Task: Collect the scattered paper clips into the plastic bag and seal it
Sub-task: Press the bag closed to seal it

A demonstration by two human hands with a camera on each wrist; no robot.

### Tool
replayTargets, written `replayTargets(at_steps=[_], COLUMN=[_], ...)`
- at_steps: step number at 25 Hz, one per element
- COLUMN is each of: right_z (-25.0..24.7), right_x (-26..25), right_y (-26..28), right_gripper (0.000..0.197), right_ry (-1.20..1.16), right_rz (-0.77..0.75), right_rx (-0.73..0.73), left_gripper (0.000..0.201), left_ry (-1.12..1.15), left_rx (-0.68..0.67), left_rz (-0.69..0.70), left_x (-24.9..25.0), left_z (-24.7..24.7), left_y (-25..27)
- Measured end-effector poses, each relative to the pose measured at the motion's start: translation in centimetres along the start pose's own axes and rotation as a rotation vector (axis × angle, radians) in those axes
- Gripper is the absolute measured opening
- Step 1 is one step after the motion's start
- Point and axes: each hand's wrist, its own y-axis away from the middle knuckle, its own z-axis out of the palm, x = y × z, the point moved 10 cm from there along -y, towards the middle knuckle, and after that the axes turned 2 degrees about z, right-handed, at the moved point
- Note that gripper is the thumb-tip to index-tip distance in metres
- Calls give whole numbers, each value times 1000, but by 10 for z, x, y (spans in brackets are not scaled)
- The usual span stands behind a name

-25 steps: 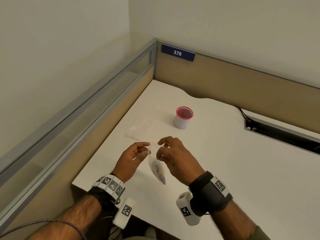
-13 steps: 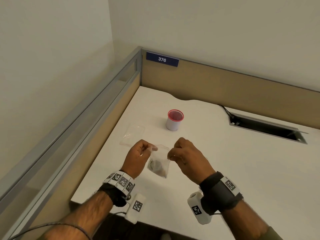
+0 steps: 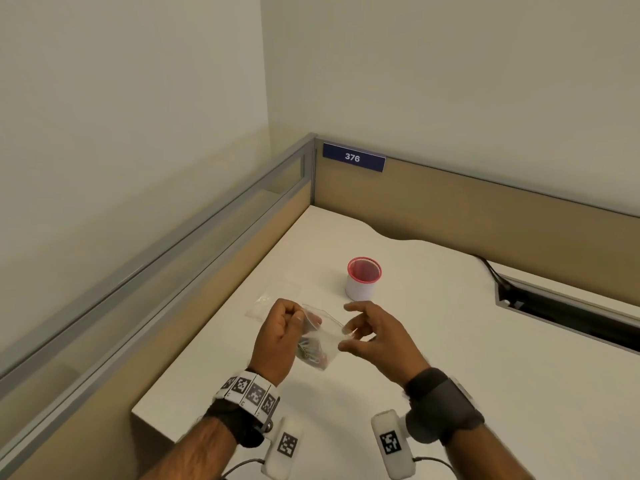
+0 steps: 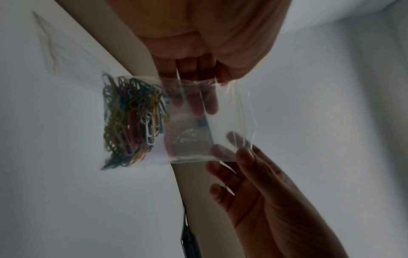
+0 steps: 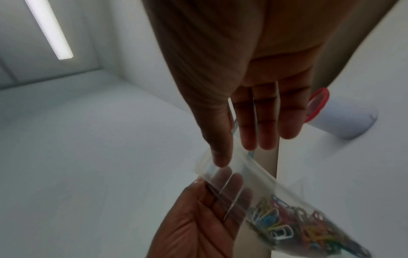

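Note:
A small clear plastic bag point(image 3: 327, 336) hangs above the white desk point(image 3: 485, 393), with several coloured paper clips point(image 3: 311, 353) bunched at its bottom. My left hand point(image 3: 301, 318) pinches the bag's top left corner between thumb and curled fingers. My right hand point(image 3: 348, 336) is at the top right corner with its fingers straight and spread. In the right wrist view its thumb tip touches the bag point(image 5: 253, 176) at the mouth strip. The left wrist view shows the clips point(image 4: 130, 122) clearly through the bag point(image 4: 198, 137), with right-hand fingers point(image 4: 233, 139) behind the plastic.
A white cup with a red rim point(image 3: 362, 282) stands just beyond the hands. A second clear bag point(image 3: 273, 301) lies flat on the desk to the left. Partition walls close the left and back sides. A cable slot point(image 3: 568, 320) cuts the desk at the right.
My hands moved apart along the bag's top, from close together to one at each corner. The right hand's pinch has loosened and its fingers have spread. The left hand keeps its hold.

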Motion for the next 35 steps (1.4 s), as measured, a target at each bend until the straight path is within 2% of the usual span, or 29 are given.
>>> replayTargets(at_steps=[3,7,8,10,13,18,21,23,26,30,33,35], right_z=[-5,-14,-15,-11,-15,-23,-24,-26,-31,-27,-23,-19], right_x=[7,12,7,6,8,8,5,2,4,8,6,3], right_y=[-4,-6,-10,-18,-24,-28,-29,-29,-34,-41,-43,-44], right_gripper=[4,8,7,7,11,15,14,13,16,17,17,16], right_ry=[12,-321,-374,-420,-476,-482,-479,-481,-426,-269,-207,-192], right_rz=[-40,-3,-5,12,26,30,-2,-21,-30,-33,-36,-36], right_rx=[50,170,182,194,264,301,301,309,344,378,399,396], left_gripper=[12,6,11,19,13,19,3,16,17,35,18,15], left_ry=[-10,68,74,57,35,27,47,39,-2,-123,-266,-338], left_rx=[26,-62,-87,-138,-136,-153,-128,-124,-154,-225,-240,-221], left_rz=[3,-14,-7,-23,-16,10,24,61,97,192,310,353], left_x=[-2,0,5,-4,-13,-13,-9,-4,3,20,35,36], left_z=[-1,-1,-1,-2,-6,-3,-2,-2,2,20,32,34], left_y=[-2,-18,-24,-32,-39,-48,-51,-53,-56,-51,-53,-55])
